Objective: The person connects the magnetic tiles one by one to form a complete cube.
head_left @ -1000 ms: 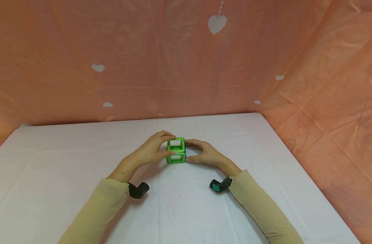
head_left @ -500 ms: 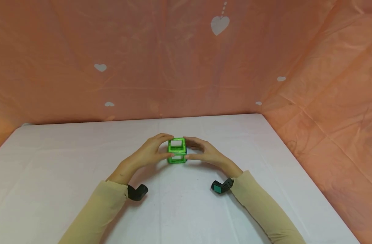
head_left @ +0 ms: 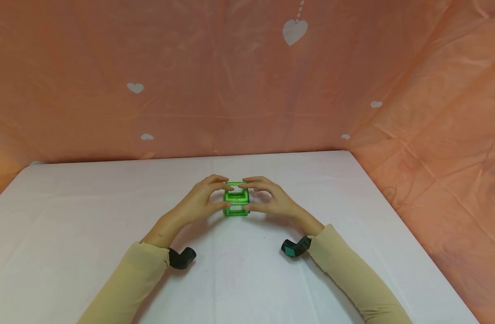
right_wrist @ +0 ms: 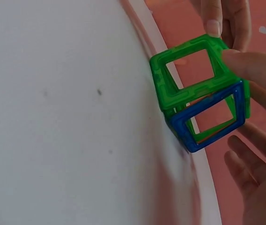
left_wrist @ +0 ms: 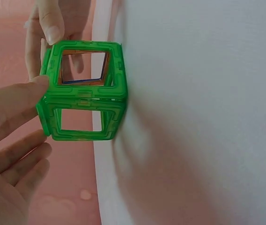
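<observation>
A cube of magnetic building tiles (head_left: 237,196) stands on the white tabletop between both hands. Its visible frames are mostly green, and a blue magnetic tile (right_wrist: 187,137) forms the side by the right hand. An orange tile edge shows through the cube's opening in the left wrist view. My left hand (head_left: 199,200) holds the cube's upper left, thumb at the near top edge, fingers at the far one. My right hand (head_left: 274,199) holds the upper right likewise, its thumb (right_wrist: 245,63) on the near top corner. Lower fingers of both hands are spread off the sides.
White cloth covers the tabletop (head_left: 239,270). An orange curtain (head_left: 215,81) with pale hearts hangs behind it and along the right. Black wrist devices, one at the left sleeve (head_left: 182,258) and one at the right sleeve (head_left: 296,247), jut inward over the table.
The right hand's fingers have risen from beside the cube to its top edge, and its thumb has moved up onto the near corner. The left hand keeps nearly the same hold.
</observation>
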`<state>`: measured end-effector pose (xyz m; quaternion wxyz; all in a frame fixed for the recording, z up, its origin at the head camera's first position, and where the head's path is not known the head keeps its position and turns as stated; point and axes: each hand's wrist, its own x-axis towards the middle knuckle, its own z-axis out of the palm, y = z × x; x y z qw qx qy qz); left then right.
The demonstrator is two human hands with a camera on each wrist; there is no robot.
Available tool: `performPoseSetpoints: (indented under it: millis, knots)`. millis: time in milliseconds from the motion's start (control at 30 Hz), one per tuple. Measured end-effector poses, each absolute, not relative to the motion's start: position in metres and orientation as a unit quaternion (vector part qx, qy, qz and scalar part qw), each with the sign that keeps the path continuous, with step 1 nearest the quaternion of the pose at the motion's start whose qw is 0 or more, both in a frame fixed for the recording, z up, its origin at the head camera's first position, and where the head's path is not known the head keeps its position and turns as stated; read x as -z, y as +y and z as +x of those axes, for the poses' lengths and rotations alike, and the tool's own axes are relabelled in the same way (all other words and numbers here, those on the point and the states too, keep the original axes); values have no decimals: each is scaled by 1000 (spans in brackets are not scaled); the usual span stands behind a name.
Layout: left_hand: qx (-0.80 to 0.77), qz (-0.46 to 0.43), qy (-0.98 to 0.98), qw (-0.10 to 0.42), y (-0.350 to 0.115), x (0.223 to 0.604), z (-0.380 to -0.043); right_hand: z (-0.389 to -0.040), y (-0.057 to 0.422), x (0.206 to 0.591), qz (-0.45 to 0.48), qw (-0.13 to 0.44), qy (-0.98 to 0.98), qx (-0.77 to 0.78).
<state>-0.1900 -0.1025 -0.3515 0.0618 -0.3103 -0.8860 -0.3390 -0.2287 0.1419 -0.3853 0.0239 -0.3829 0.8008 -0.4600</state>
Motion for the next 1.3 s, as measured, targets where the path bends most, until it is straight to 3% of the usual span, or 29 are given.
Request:
performPoseSetpoints:
  millis: [1000, 1167, 1300]
  knots:
    - [366, -297, -880, 61, -100, 360, -187, -229, 138, 382, -390, 40, 788, 474]
    - [423, -246, -869, 72, -100, 365, -186, -228, 139, 384, -379, 75, 765, 515]
    - [464, -167, -868, 62, -95, 365, -186, -229, 138, 385, -353, 69, 757, 545]
